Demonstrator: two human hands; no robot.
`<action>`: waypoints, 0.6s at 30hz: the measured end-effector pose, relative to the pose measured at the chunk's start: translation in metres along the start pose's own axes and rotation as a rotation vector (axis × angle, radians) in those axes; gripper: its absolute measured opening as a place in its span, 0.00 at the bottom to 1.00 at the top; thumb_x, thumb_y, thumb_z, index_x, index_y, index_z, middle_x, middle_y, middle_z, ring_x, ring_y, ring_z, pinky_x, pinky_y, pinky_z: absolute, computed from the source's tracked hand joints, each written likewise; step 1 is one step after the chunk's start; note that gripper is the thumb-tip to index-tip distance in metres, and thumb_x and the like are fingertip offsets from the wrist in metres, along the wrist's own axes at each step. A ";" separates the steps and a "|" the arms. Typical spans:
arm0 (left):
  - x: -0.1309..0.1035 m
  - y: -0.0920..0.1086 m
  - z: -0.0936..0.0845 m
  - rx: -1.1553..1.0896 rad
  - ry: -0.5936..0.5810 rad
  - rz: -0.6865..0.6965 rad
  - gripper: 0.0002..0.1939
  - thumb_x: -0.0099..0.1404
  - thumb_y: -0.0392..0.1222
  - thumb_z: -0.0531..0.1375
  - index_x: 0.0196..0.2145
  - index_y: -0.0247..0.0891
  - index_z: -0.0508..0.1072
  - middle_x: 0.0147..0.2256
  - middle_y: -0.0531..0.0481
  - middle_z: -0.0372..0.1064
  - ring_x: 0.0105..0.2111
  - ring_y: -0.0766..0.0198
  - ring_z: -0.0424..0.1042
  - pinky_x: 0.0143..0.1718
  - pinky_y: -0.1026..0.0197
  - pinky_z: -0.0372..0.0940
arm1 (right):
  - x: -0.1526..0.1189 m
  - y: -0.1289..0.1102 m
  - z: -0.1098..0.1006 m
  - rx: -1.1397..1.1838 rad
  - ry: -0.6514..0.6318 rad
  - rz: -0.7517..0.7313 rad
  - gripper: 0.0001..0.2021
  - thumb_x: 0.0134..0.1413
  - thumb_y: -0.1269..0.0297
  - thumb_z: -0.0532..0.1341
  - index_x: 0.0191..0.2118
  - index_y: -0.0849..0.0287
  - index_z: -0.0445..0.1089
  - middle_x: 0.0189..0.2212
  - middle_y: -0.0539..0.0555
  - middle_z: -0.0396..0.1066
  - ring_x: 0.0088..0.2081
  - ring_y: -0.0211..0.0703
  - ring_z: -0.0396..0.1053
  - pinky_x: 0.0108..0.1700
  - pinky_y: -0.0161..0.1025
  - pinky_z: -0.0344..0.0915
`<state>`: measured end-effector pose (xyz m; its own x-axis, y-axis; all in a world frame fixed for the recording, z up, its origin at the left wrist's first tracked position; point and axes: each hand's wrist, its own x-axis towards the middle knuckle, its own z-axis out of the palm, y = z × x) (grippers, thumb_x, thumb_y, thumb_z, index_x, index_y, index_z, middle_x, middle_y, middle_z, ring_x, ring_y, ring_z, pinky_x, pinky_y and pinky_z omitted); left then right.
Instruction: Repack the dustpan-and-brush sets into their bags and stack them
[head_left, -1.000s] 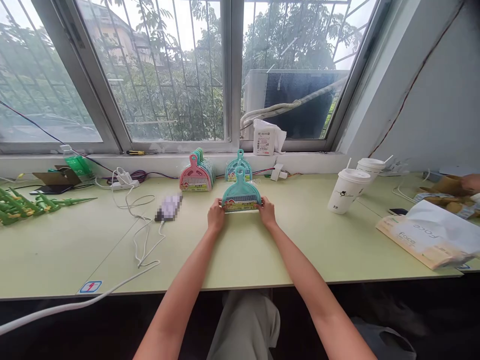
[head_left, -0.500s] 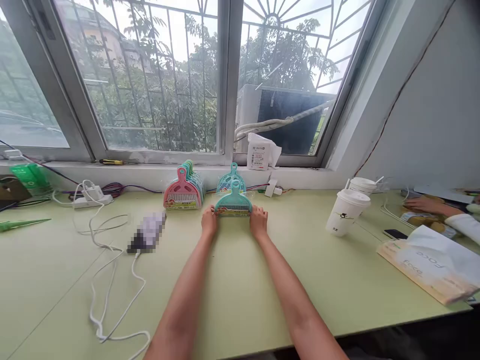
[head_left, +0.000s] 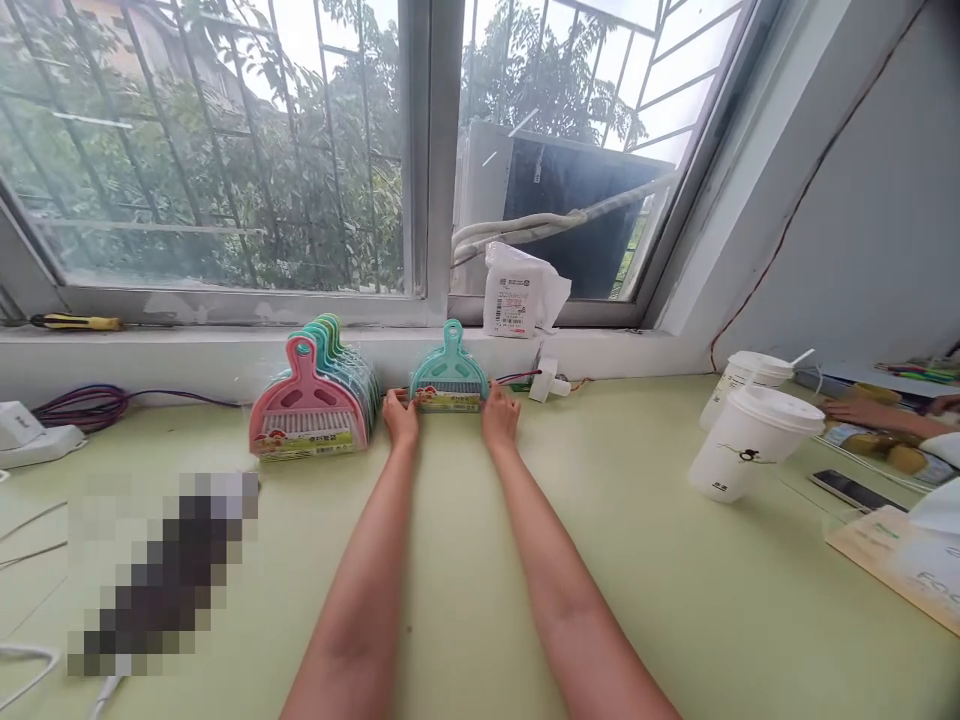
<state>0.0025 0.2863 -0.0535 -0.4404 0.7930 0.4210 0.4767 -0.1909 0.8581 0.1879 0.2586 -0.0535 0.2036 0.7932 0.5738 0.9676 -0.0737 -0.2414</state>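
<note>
A teal dustpan and brush set (head_left: pixel 451 368) in clear wrap stands upright against the low wall beneath the window, its handle pointing up. My left hand (head_left: pixel 400 416) grips its left edge, and my right hand (head_left: pixel 500 412) grips its right edge, fingers bent behind it. Just left of my left hand stands a row of similar sets, with a pink dustpan and brush set (head_left: pixel 309 405) in front and several green and blue ones behind it. Whatever stands behind the held set is hidden by it.
A white plug adapter (head_left: pixel 547 382) and a white paper pack (head_left: pixel 517 292) lie right of the set. Two white cups (head_left: pixel 754 440) stand farther right, near a tissue pack (head_left: pixel 900 560) and another person's hand (head_left: pixel 874 415). A screwdriver (head_left: pixel 75 322) rests on the sill.
The held teal set has moved back to the wall, covering the other teal set that showed behind it. My view has come closer, and both hands keep their hold.
</note>
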 end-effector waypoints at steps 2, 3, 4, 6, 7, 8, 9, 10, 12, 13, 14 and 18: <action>0.009 -0.001 0.007 0.032 0.025 -0.001 0.15 0.57 0.33 0.61 0.44 0.32 0.68 0.44 0.39 0.67 0.45 0.56 0.68 0.48 0.56 0.62 | 0.011 -0.001 0.010 0.009 0.035 0.010 0.22 0.62 0.68 0.51 0.61 0.62 0.52 0.45 0.66 0.69 0.46 0.53 0.66 0.46 0.47 0.52; 0.011 -0.002 0.010 0.047 0.011 -0.002 0.15 0.58 0.32 0.60 0.44 0.31 0.68 0.45 0.38 0.66 0.47 0.55 0.67 0.49 0.55 0.61 | 0.015 -0.002 0.014 0.009 0.050 0.012 0.23 0.62 0.68 0.51 0.62 0.62 0.52 0.47 0.67 0.68 0.47 0.54 0.65 0.46 0.47 0.52; 0.013 -0.002 0.012 0.059 -0.015 -0.001 0.14 0.59 0.33 0.59 0.44 0.32 0.68 0.45 0.37 0.66 0.48 0.54 0.67 0.51 0.54 0.60 | 0.018 -0.002 0.017 0.007 0.062 0.013 0.23 0.62 0.69 0.50 0.62 0.63 0.51 0.48 0.69 0.67 0.48 0.55 0.64 0.46 0.48 0.52; 0.015 -0.003 0.015 0.067 -0.070 -0.003 0.12 0.62 0.34 0.57 0.44 0.33 0.69 0.46 0.37 0.65 0.49 0.53 0.66 0.51 0.52 0.60 | 0.021 -0.003 0.022 0.007 0.074 0.009 0.23 0.61 0.69 0.49 0.62 0.65 0.52 0.49 0.70 0.65 0.49 0.57 0.62 0.46 0.48 0.53; 0.014 -0.003 0.015 0.067 -0.084 -0.006 0.12 0.63 0.35 0.56 0.45 0.34 0.69 0.46 0.37 0.64 0.50 0.52 0.66 0.51 0.52 0.60 | 0.022 -0.003 0.022 0.012 0.079 0.005 0.24 0.61 0.69 0.49 0.62 0.66 0.52 0.50 0.70 0.64 0.50 0.58 0.62 0.46 0.49 0.53; 0.013 -0.002 0.015 0.065 -0.085 -0.014 0.12 0.63 0.36 0.56 0.46 0.34 0.68 0.47 0.37 0.63 0.50 0.52 0.65 0.51 0.52 0.60 | 0.022 -0.004 0.021 0.021 0.091 0.002 0.24 0.61 0.68 0.49 0.62 0.66 0.52 0.50 0.71 0.64 0.50 0.58 0.62 0.46 0.48 0.54; 0.011 -0.001 0.014 0.064 -0.075 -0.026 0.14 0.63 0.36 0.57 0.47 0.33 0.66 0.49 0.36 0.62 0.51 0.52 0.65 0.51 0.51 0.60 | 0.020 -0.004 0.019 0.035 0.112 -0.004 0.24 0.61 0.67 0.49 0.62 0.67 0.52 0.50 0.71 0.64 0.50 0.58 0.62 0.46 0.48 0.54; 0.008 0.000 0.012 0.060 -0.056 -0.038 0.17 0.63 0.37 0.58 0.49 0.33 0.64 0.50 0.36 0.61 0.51 0.51 0.64 0.51 0.51 0.60 | 0.019 -0.005 0.015 0.055 0.140 -0.016 0.24 0.62 0.66 0.49 0.61 0.67 0.52 0.49 0.70 0.64 0.50 0.57 0.62 0.46 0.48 0.54; 0.001 0.003 0.006 0.042 0.001 -0.047 0.23 0.61 0.38 0.60 0.53 0.34 0.59 0.51 0.36 0.59 0.51 0.52 0.64 0.51 0.51 0.59 | 0.012 -0.006 0.004 0.112 0.219 -0.040 0.23 0.63 0.61 0.49 0.60 0.67 0.53 0.48 0.69 0.65 0.50 0.55 0.62 0.46 0.46 0.54; -0.004 0.005 0.002 0.028 0.032 -0.045 0.24 0.61 0.39 0.61 0.53 0.36 0.58 0.50 0.37 0.59 0.51 0.53 0.64 0.51 0.52 0.59 | 0.007 -0.007 -0.002 0.145 0.260 -0.047 0.22 0.63 0.58 0.48 0.58 0.66 0.54 0.48 0.68 0.66 0.50 0.54 0.62 0.46 0.45 0.55; -0.010 0.007 -0.004 0.016 0.053 -0.039 0.24 0.61 0.39 0.61 0.52 0.37 0.57 0.49 0.39 0.60 0.50 0.54 0.64 0.51 0.52 0.59 | 0.000 -0.007 -0.009 0.177 0.293 -0.052 0.21 0.64 0.56 0.47 0.56 0.66 0.56 0.46 0.67 0.67 0.49 0.53 0.63 0.45 0.44 0.55; -0.041 0.015 -0.031 0.009 0.001 -0.039 0.15 0.64 0.43 0.58 0.46 0.37 0.60 0.41 0.44 0.65 0.43 0.58 0.67 0.46 0.56 0.61 | -0.040 -0.007 -0.039 0.255 0.233 -0.102 0.16 0.66 0.56 0.45 0.45 0.62 0.62 0.32 0.57 0.71 0.35 0.45 0.68 0.40 0.38 0.54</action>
<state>0.0043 0.2330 -0.0484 -0.4594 0.7992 0.3876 0.4659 -0.1547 0.8712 0.1790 0.2036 -0.0448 0.1647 0.6277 0.7608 0.9223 0.1754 -0.3444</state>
